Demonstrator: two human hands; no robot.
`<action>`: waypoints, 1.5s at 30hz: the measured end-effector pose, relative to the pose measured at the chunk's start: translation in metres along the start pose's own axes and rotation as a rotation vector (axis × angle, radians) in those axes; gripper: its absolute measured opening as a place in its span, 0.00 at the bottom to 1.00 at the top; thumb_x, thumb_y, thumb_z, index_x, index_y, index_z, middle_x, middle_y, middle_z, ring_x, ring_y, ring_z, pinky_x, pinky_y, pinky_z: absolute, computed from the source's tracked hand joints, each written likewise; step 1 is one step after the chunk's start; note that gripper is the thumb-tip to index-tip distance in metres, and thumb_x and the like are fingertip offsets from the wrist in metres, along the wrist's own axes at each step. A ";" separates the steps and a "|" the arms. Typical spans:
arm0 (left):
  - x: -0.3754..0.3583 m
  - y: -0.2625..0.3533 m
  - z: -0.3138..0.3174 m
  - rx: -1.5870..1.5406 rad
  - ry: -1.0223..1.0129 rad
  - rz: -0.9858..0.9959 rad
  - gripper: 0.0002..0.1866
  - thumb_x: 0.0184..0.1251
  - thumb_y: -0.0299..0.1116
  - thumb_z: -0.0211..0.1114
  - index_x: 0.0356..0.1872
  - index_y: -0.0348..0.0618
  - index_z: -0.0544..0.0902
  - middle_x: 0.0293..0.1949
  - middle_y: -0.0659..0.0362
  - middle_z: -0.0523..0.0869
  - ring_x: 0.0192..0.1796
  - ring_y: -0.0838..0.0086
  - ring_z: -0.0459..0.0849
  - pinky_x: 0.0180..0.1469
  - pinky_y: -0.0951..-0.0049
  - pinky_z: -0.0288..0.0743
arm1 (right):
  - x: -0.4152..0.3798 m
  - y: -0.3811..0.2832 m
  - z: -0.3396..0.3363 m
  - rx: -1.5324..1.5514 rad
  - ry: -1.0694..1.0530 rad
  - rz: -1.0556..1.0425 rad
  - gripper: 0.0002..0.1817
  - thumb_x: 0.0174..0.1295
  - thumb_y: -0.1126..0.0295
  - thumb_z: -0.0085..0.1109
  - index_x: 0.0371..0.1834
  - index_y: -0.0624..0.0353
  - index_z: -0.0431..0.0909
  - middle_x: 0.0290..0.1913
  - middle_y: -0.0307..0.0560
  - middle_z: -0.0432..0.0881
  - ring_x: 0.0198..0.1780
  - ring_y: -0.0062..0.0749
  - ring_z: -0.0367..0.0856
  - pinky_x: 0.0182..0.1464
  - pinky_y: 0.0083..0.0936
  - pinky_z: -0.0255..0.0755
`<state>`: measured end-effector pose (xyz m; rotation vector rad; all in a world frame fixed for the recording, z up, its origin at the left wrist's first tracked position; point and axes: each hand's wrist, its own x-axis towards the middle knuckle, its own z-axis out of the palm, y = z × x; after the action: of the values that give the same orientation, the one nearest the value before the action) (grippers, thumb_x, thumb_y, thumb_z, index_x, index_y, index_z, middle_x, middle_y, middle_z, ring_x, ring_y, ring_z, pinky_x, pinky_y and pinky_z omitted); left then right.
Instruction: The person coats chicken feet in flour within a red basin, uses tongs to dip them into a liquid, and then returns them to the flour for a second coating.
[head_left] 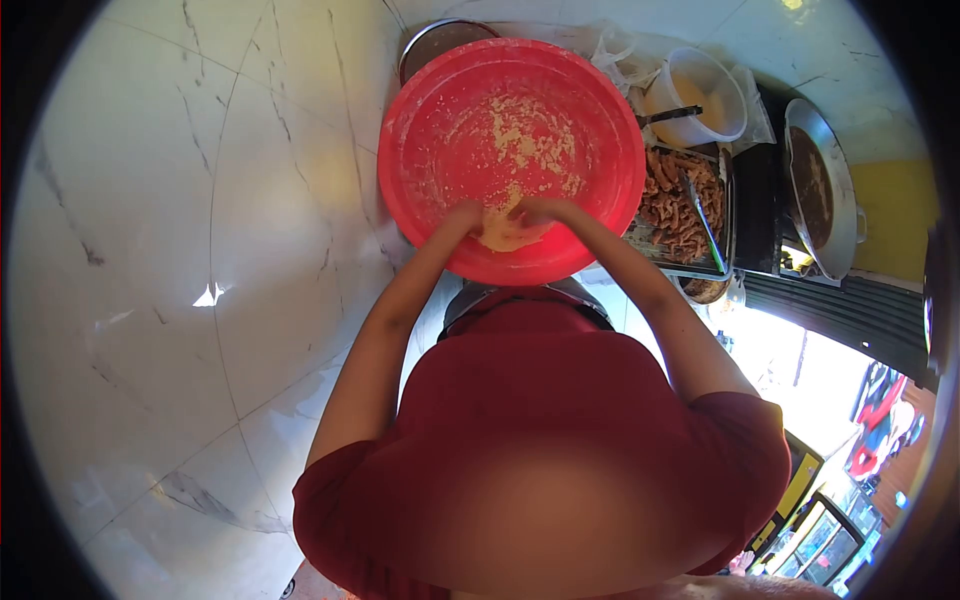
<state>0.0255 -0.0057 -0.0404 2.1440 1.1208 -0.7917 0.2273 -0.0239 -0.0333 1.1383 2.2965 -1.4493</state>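
Both hands, left hand (pixel 462 215) and right hand (pixel 545 212), close around a lump of yellow dough (pixel 503 232) at the near rim of a red basin (pixel 420 130), fried strips (pixel 685 205) set alongside.

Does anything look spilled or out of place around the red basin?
Nothing clearly spilled. The red basin has dough crumbs smeared over its inside, and both hands, left hand and right hand, are pressed into the dough lump near its edge. The tray of fried strips beside it looks orderly.
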 end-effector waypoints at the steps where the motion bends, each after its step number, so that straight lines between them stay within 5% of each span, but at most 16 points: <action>1: 0.014 0.005 0.009 -0.009 0.002 0.032 0.18 0.42 0.40 0.67 0.33 0.39 0.84 0.31 0.47 0.84 0.36 0.60 0.85 0.39 0.64 0.78 | -0.007 0.011 -0.012 0.036 0.035 0.087 0.19 0.53 0.69 0.57 0.50 0.57 0.78 0.39 0.52 0.83 0.41 0.36 0.81 0.45 0.30 0.73; 6: 0.048 0.055 0.034 -0.208 0.153 0.273 0.20 0.41 0.45 0.69 0.32 0.40 0.84 0.27 0.50 0.85 0.31 0.62 0.83 0.37 0.63 0.75 | -0.056 0.003 -0.051 0.035 0.366 0.438 0.13 0.51 0.68 0.60 0.39 0.61 0.80 0.34 0.55 0.82 0.36 0.39 0.82 0.38 0.31 0.75; 9: 0.056 0.066 0.034 -0.501 0.030 0.464 0.21 0.52 0.48 0.66 0.37 0.39 0.84 0.32 0.52 0.85 0.34 0.67 0.82 0.39 0.66 0.74 | -0.037 0.038 -0.041 0.048 0.465 0.481 0.13 0.50 0.66 0.61 0.34 0.64 0.80 0.32 0.59 0.82 0.33 0.45 0.82 0.35 0.34 0.75; 11: 0.035 0.063 0.009 -0.520 -0.094 0.333 0.22 0.58 0.49 0.62 0.41 0.38 0.82 0.36 0.52 0.85 0.37 0.69 0.81 0.41 0.66 0.73 | -0.030 0.045 -0.028 0.052 0.559 0.519 0.15 0.53 0.63 0.60 0.36 0.66 0.79 0.35 0.62 0.81 0.37 0.47 0.83 0.37 0.35 0.75; 12: 0.025 0.056 -0.003 -0.528 -0.152 0.267 0.22 0.61 0.49 0.60 0.42 0.37 0.82 0.38 0.51 0.84 0.38 0.70 0.80 0.42 0.67 0.73 | -0.022 0.050 -0.023 0.021 0.533 0.526 0.18 0.53 0.60 0.59 0.37 0.66 0.79 0.36 0.62 0.81 0.39 0.48 0.82 0.39 0.37 0.74; 15: 0.013 0.015 -0.004 -0.592 0.092 0.260 0.26 0.58 0.50 0.61 0.43 0.33 0.79 0.38 0.44 0.83 0.41 0.58 0.82 0.44 0.64 0.74 | 0.004 0.056 -0.003 -0.054 0.412 0.543 0.26 0.54 0.51 0.56 0.41 0.67 0.78 0.43 0.62 0.80 0.47 0.50 0.79 0.46 0.41 0.72; 19: -0.039 -0.002 -0.007 -0.819 0.587 0.102 0.25 0.61 0.48 0.59 0.49 0.35 0.76 0.41 0.44 0.82 0.44 0.59 0.82 0.46 0.65 0.74 | 0.018 -0.009 0.029 -0.139 0.343 0.618 0.32 0.52 0.45 0.58 0.48 0.64 0.76 0.58 0.61 0.71 0.60 0.57 0.67 0.55 0.45 0.67; 22: -0.073 -0.005 -0.010 -0.893 0.656 0.116 0.23 0.62 0.45 0.58 0.50 0.37 0.76 0.42 0.45 0.82 0.45 0.60 0.82 0.47 0.66 0.74 | 0.030 -0.034 0.064 -0.530 0.279 0.394 0.30 0.50 0.46 0.59 0.44 0.63 0.78 0.51 0.57 0.77 0.54 0.48 0.74 0.53 0.40 0.69; 25: -0.109 0.006 -0.017 -0.813 0.759 0.021 0.19 0.63 0.42 0.57 0.49 0.41 0.77 0.41 0.48 0.83 0.45 0.61 0.82 0.46 0.66 0.74 | 0.004 -0.058 0.017 -0.064 -0.234 0.377 0.23 0.51 0.52 0.60 0.39 0.63 0.80 0.42 0.57 0.81 0.46 0.41 0.80 0.48 0.35 0.72; 28: -0.133 0.027 -0.025 -0.741 0.907 -0.017 0.16 0.62 0.40 0.57 0.47 0.45 0.78 0.39 0.51 0.84 0.43 0.61 0.82 0.44 0.65 0.74 | -0.013 -0.021 -0.011 -0.048 -0.375 0.181 0.19 0.49 0.60 0.62 0.41 0.60 0.81 0.39 0.51 0.82 0.42 0.37 0.80 0.46 0.31 0.73; 30: -0.138 0.036 -0.026 -0.745 0.979 -0.020 0.14 0.61 0.39 0.57 0.47 0.48 0.79 0.37 0.53 0.84 0.42 0.61 0.83 0.43 0.65 0.75 | -0.036 0.010 -0.037 0.042 -0.258 -0.134 0.18 0.46 0.67 0.63 0.42 0.58 0.81 0.35 0.47 0.83 0.39 0.34 0.81 0.43 0.28 0.73; 31: -0.137 0.038 -0.023 -0.717 1.012 -0.044 0.14 0.61 0.39 0.57 0.46 0.49 0.79 0.36 0.54 0.84 0.41 0.61 0.83 0.42 0.65 0.75 | -0.035 0.037 -0.046 -0.012 -0.236 -0.130 0.18 0.44 0.69 0.64 0.43 0.57 0.81 0.33 0.48 0.84 0.38 0.34 0.81 0.42 0.28 0.74; 35: -0.142 0.046 -0.026 -0.685 1.076 -0.109 0.14 0.59 0.38 0.58 0.46 0.50 0.79 0.35 0.55 0.84 0.40 0.62 0.83 0.41 0.65 0.75 | -0.046 0.053 -0.062 0.081 0.130 0.128 0.19 0.47 0.66 0.63 0.45 0.55 0.81 0.33 0.49 0.84 0.38 0.37 0.82 0.42 0.30 0.74; 38: -0.140 0.046 -0.027 -0.690 1.068 -0.129 0.14 0.59 0.38 0.59 0.46 0.50 0.79 0.35 0.56 0.84 0.40 0.62 0.83 0.41 0.64 0.75 | 0.005 0.081 -0.027 -0.131 0.093 0.346 0.24 0.52 0.51 0.58 0.49 0.52 0.79 0.52 0.53 0.78 0.50 0.48 0.78 0.50 0.38 0.72; 41: -0.138 0.046 -0.025 -0.680 1.059 -0.144 0.15 0.59 0.39 0.59 0.47 0.50 0.78 0.35 0.56 0.84 0.40 0.62 0.83 0.41 0.64 0.75 | -0.003 -0.001 0.011 -0.173 0.220 0.437 0.26 0.55 0.45 0.54 0.45 0.56 0.79 0.41 0.55 0.81 0.43 0.45 0.80 0.42 0.36 0.75; 45: -0.137 0.045 -0.024 -0.674 1.055 -0.160 0.15 0.59 0.40 0.59 0.47 0.50 0.78 0.35 0.56 0.84 0.40 0.62 0.83 0.41 0.64 0.74 | 0.018 -0.050 0.051 -0.250 0.130 0.476 0.28 0.54 0.48 0.57 0.52 0.56 0.75 0.51 0.56 0.75 0.52 0.50 0.74 0.47 0.39 0.73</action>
<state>0.0054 -0.0792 0.0846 1.8208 1.7286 0.7247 0.1689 -0.0685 -0.0345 1.5919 2.0133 -0.9120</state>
